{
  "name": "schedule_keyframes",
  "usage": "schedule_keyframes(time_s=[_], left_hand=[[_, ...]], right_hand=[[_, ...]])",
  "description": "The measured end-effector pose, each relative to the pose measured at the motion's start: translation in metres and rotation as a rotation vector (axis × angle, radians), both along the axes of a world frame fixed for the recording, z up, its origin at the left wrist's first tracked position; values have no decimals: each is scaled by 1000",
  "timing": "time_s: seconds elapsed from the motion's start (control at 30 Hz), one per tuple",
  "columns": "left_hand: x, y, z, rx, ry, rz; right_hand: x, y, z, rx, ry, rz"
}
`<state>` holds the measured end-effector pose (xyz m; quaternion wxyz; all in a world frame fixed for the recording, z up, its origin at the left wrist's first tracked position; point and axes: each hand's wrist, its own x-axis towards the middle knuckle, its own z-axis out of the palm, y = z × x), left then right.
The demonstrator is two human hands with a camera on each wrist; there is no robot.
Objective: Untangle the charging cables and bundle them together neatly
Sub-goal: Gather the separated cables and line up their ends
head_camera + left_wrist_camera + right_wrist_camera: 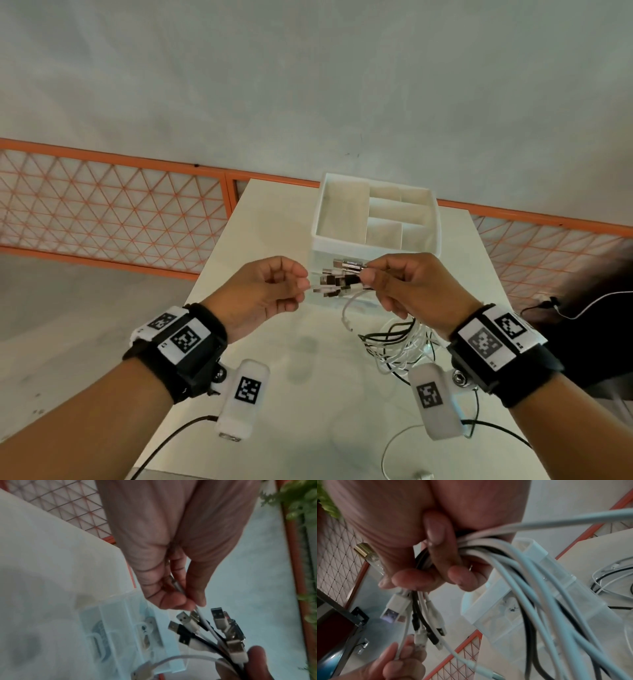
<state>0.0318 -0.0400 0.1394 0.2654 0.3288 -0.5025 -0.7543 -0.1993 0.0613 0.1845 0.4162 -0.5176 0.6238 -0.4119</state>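
A bunch of white and black charging cables (pixel 342 282) is held in the air above a white table (pixel 260 219). My right hand (pixel 394 287) grips the bunch just behind its USB plugs (pixel 217 615), fingers curled round the cords (pixel 488 540). The loose lengths (pixel 400 339) hang down from the hand onto the table in loops. My left hand (pixel 274 291) pinches one white cable (pixel 199 613) by its end between thumb and fingers, close to the plugs (pixel 392 609).
A white divided organizer box (pixel 373 216) stands on the table right behind the hands. More cable (pixel 400 448) lies at the table's near edge. An orange mesh railing (pixel 113 205) runs behind the table. A dark object (pixel 596 329) with cords sits at the right.
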Motion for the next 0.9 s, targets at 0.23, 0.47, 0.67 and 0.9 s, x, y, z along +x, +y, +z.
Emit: schedule_keyframes(time_s=[0.23,0.47,0.67,0.9], left_hand=[[-20,7,18,-294,-93,-30],[-14,0,9,-153,31,99],[-21,4,12,-272,-96,-1],[-24,3,-2,34,-58,-28]], right_hand=[[6,-8,10,66,1,69],[2,-4,12,34,-64,73],[4,-6,9,93,5,116],[-4,-2,14,2,-193,59]])
